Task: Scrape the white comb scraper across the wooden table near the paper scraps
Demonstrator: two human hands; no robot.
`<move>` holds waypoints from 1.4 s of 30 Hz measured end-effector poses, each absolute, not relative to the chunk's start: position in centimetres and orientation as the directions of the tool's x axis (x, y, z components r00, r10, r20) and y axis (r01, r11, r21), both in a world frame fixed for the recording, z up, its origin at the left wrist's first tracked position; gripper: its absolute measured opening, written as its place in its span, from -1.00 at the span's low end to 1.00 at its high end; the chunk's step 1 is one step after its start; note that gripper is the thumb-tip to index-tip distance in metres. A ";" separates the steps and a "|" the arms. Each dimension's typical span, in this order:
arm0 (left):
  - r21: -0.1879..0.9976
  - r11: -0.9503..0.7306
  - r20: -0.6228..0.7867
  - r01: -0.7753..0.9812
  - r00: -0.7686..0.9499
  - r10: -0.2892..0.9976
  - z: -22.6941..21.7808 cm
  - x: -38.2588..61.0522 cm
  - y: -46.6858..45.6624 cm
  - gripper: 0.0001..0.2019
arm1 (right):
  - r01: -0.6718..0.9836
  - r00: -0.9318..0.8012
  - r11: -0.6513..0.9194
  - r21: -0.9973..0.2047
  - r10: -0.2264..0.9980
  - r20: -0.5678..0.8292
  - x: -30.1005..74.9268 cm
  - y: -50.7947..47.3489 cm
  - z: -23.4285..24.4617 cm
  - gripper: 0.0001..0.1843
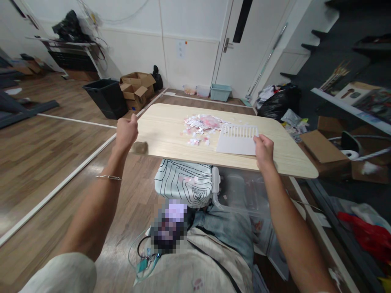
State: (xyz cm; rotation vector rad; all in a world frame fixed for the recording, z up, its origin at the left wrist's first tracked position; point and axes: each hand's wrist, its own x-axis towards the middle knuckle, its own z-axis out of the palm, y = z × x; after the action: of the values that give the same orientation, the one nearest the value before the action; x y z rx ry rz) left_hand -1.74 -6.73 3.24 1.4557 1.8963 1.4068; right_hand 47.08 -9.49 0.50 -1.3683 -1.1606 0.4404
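Observation:
My right hand point(264, 151) is closed on the right edge of a flat white sheet with a row of slots point(236, 145). The sheet is over the right half of a pale wooden table point(165, 130); whether it touches the top is unclear. A heap of white and pink paper scraps point(204, 123) lies just left of it, with a few loose bits nearer me. My left hand point(126, 132) is raised at the table's left edge, fingers curled into a fist. Anything inside that fist is hidden.
Below the table's near edge are a patterned cloth-covered seat point(183, 183) and a clear plastic bin point(241, 191). A black waste bin point(106, 97) and cardboard boxes point(137, 87) stand beyond the left side. An open carton point(326, 142) sits close on the right.

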 end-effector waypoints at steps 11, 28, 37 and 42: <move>0.467 -0.067 0.557 0.882 -0.235 0.797 1.4 -0.4 -7.5 -0.37 | 0.371 0.418 0.230 -0.900 0.824 0.383 47.1 -9.4 0.4 -0.72; 0.328 0.198 0.180 0.924 -0.267 0.947 -0.5 -1.3 -4.5 -0.37 | 0.651 0.497 0.166 -0.741 0.644 0.581 47.7 -9.5 0.4 -0.61; 0.342 0.205 0.160 0.917 -0.271 0.949 -0.5 -1.4 -4.4 -0.35 | 0.443 0.085 0.322 -0.837 0.914 0.396 45.9 -10.6 0.8 -0.42; 0.347 0.208 0.174 0.914 -0.281 0.944 -0.4 -1.5 -4.3 -0.34 | 0.337 0.076 0.296 -0.894 0.938 0.339 45.8 -10.8 1.0 -0.38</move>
State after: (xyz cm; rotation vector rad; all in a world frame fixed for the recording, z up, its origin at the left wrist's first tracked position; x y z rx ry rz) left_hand -1.50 -4.35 -0.41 1.8358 2.3821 0.5973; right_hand 45.79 -10.80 1.04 -1.2425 -1.4754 0.6944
